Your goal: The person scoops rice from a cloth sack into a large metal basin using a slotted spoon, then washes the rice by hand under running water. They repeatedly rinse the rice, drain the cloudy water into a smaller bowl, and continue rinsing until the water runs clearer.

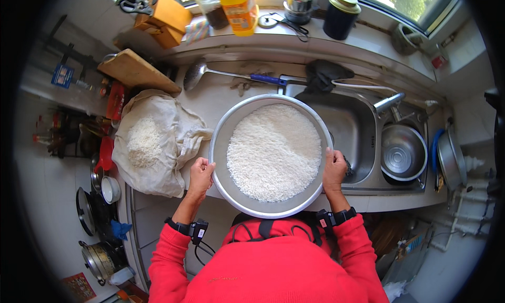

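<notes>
Before my body, a wide round metal basin holds white rice with cloudy water over part of it. My left hand grips the basin's left rim, with the thumb near the top edge. On the opposite side my right hand holds the right rim, its thumb up along the wall. The basin overlaps the counter's front edge and the left side of the sink. To the left lies a pale cloth with a mound of white rice on it.
A steel sink with a faucet lies right, beside a metal pot. A skimmer with a blue handle lies behind the basin. A wooden cutting board leans back left. Scissors and a yellow bottle occupy the sill.
</notes>
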The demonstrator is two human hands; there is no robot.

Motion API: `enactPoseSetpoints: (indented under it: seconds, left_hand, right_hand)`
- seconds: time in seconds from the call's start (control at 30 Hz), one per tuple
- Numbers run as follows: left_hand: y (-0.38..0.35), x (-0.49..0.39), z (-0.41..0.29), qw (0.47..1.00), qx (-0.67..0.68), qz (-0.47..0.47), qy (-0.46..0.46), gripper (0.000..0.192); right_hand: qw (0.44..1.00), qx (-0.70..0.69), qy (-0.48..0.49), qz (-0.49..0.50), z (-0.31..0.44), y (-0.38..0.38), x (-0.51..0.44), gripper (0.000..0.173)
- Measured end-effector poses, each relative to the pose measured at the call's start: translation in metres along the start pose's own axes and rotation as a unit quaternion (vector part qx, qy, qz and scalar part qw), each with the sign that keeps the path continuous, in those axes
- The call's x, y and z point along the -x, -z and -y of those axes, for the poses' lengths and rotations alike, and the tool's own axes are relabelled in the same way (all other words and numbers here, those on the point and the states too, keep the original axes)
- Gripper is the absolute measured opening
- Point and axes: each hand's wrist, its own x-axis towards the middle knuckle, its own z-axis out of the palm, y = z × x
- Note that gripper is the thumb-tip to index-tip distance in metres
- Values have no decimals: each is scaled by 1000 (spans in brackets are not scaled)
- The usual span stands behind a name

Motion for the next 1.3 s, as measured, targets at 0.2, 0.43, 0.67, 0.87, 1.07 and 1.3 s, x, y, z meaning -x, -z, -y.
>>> enactPoseSetpoints:
  seconds: [0.2, 0.43, 0.67, 0.87, 1.07, 1.3]
  left_hand:
    - [39, -10, 31, 997, 2, -72, 9, 13]
    - [75, -24, 46, 994, 18, -106, -6, 10]
    - [98, -39, 42, 998, -6, -54, 4, 14]
    - [109, 2, 17, 995, -87, -52, -4, 37]
    - [51, 39, -14, 993, -95, 69, -9, 31]
    - [-47, 56, -47, 965, -127, 227, -41, 26]
  right_hand:
    - [998, 21, 34, 41, 17, -63, -2, 29]
    - [990, 41, 110, 81, 35, -119, -10, 30]
    - [984, 43, 67, 157, 41, -138, -32, 35]
    - [993, 40, 114, -4, -21, -9, -71, 42]
    - [878, 309, -35, -364, -137, 211, -109, 65]
    - [917, 45, -213, -333, -230, 278, -159, 60]
